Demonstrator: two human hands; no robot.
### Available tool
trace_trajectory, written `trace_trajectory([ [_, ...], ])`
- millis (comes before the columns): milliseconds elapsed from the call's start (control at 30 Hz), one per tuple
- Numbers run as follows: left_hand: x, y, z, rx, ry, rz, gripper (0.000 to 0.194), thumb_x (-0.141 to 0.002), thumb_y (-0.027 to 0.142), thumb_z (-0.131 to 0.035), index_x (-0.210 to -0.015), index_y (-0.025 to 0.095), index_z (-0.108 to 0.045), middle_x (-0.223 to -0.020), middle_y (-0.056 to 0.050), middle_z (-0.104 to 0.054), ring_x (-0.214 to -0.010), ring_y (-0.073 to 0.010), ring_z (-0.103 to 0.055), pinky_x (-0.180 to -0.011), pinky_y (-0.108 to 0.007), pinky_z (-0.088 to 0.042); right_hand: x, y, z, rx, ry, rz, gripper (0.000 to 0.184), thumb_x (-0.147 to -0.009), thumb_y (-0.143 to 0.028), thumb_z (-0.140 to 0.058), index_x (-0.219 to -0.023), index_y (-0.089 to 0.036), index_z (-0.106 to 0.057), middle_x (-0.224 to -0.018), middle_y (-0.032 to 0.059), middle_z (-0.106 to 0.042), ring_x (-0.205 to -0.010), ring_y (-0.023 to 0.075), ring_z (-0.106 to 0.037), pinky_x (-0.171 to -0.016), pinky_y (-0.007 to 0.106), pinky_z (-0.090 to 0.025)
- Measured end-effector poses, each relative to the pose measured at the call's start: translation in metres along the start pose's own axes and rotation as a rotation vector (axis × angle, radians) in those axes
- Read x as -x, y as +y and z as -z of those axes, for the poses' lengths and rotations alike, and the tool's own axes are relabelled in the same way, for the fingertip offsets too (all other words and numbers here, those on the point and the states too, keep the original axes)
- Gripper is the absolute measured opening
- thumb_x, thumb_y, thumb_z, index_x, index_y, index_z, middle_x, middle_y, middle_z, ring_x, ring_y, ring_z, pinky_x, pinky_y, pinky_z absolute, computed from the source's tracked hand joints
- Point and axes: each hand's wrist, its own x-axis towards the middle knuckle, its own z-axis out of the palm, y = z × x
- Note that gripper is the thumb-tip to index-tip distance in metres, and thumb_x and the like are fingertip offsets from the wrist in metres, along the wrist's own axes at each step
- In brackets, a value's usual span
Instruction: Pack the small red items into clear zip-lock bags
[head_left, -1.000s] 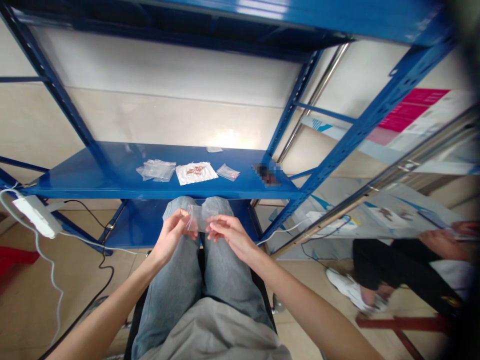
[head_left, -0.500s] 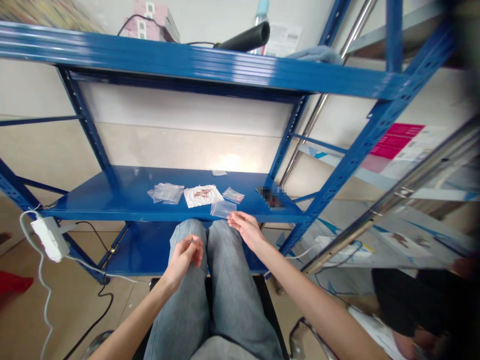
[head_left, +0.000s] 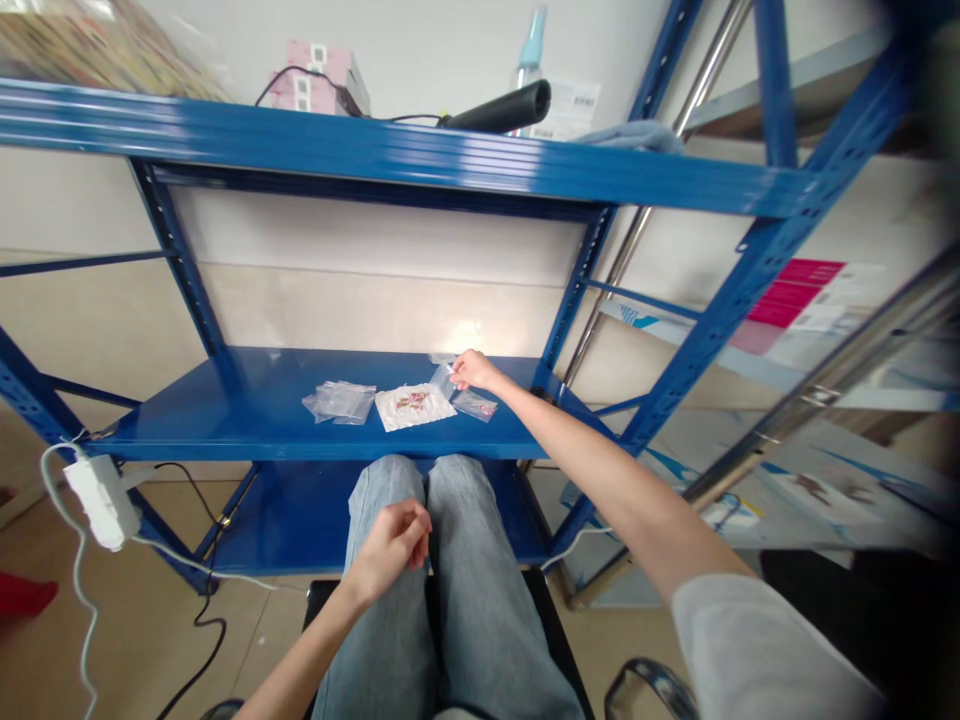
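Note:
Over the back part of the blue shelf, my right hand (head_left: 472,371) pinches a clear plastic bag (head_left: 442,378) by its edge. Just below it lies another clear bag (head_left: 475,405) with small reddish items inside. To the left is a white sheet or pouch (head_left: 401,414) with a little heap of small reddish-brown pieces (head_left: 412,400) on it. Further left rests a stack of clear plastic bags (head_left: 341,402). My left hand (head_left: 399,540) hovers over my knee, fingers curled together; whether anything small is in them is hidden.
The blue shelf (head_left: 225,420) has a front lip just beyond my knees. Above runs an upper shelf beam (head_left: 337,150), with pink boxes (head_left: 319,80), a black tube (head_left: 502,108) and a bottle (head_left: 531,50). A white power strip (head_left: 101,500) hangs at the left post.
My right hand has moved from the shelf's front edge toward its back, carrying the clear bag. My left hand has stayed over my knee. The view has tilted slightly up.

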Motion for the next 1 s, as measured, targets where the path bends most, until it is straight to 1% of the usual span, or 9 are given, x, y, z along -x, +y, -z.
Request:
trace_trajectory([
  [133,0.001,0.001,0.001,-0.008,-0.020,0.006,0.026,-0.091,0.044,-0.056,-0.078,0.022,-0.055,-0.057,0.002,-0.059,-0.046,-0.0133,-0.051,-0.047,-0.025,-0.040,-0.007,-0.014,-0.007,0.164,-0.036,0.037,0.017,-0.069,-0.006,-0.083,-0.068,-0.012,-0.067,-0.047,0.0008,-0.062,-0.047,0.0135,-0.062,-0.055,0.022,-0.052],
  [267,0.000,-0.001,0.002,-0.027,-0.041,0.002,0.027,-0.092,0.045,-0.054,-0.079,0.021,-0.056,-0.058,0.001,-0.059,-0.047,-0.0136,-0.052,-0.048,-0.025,-0.040,-0.010,-0.021,-0.017,0.256,-0.074,0.064,0.015,-0.071,-0.006,-0.082,-0.070,-0.013,-0.068,-0.046,0.0008,-0.063,-0.046,0.0138,-0.061,-0.053,0.021,-0.050],
  [467,0.000,-0.003,0.002,-0.034,-0.032,0.005,0.028,-0.091,0.046,-0.056,-0.078,0.022,-0.058,-0.058,0.000,-0.061,-0.048,-0.0149,-0.054,-0.048,-0.026,-0.040,-0.012,-0.026,-0.024,0.307,-0.106,0.090,0.010,-0.077,-0.014,-0.080,-0.075,-0.012,-0.071,-0.050,0.0026,-0.066,-0.045,0.0143,-0.062,-0.053,0.022,-0.051],
  [633,0.001,0.000,0.002,-0.039,-0.039,-0.011,0.028,-0.091,0.046,-0.055,-0.078,0.022,-0.058,-0.058,-0.001,-0.062,-0.048,-0.0149,-0.054,-0.047,-0.025,-0.040,-0.012,-0.027,-0.022,0.315,-0.106,0.095,0.016,-0.081,-0.024,-0.081,-0.078,-0.011,-0.072,-0.052,0.0045,-0.068,-0.046,0.0147,-0.064,-0.053,0.022,-0.053],
  [800,0.002,0.002,0.002,-0.057,-0.044,0.003,0.027,-0.093,0.044,-0.053,-0.078,0.021,-0.056,-0.059,0.000,-0.060,-0.048,-0.0136,-0.053,-0.047,-0.024,-0.040,-0.010,-0.027,-0.022,0.361,-0.074,0.088,0.014,-0.084,-0.022,-0.076,-0.079,-0.010,-0.073,-0.052,0.0063,-0.067,-0.049,0.0158,-0.065,-0.052,0.022,-0.053],
  [900,0.001,0.002,0.001,-0.058,-0.046,0.010,0.026,-0.092,0.043,-0.053,-0.079,0.021,-0.055,-0.059,0.001,-0.060,-0.049,-0.0135,-0.053,-0.047,-0.025,-0.039,-0.007,-0.036,-0.020,0.411,0.005,0.111,0.012,-0.085,-0.020,-0.074,-0.080,-0.009,-0.073,-0.059,0.0095,-0.070,-0.060,0.0184,-0.069,-0.059,0.023,-0.053],
  [1000,0.001,0.003,0.001,-0.054,-0.049,0.025,0.024,-0.092,0.041,-0.053,-0.079,0.021,-0.055,-0.058,0.001,-0.060,-0.048,-0.0133,-0.053,-0.048,-0.025,-0.040,-0.005,-0.054,-0.022,0.458,0.143,0.169,0.009,-0.089,-0.015,-0.066,-0.086,-0.010,-0.073,-0.084,0.0168,-0.075,-0.087,0.0239,-0.071,-0.075,0.026,-0.051],
])
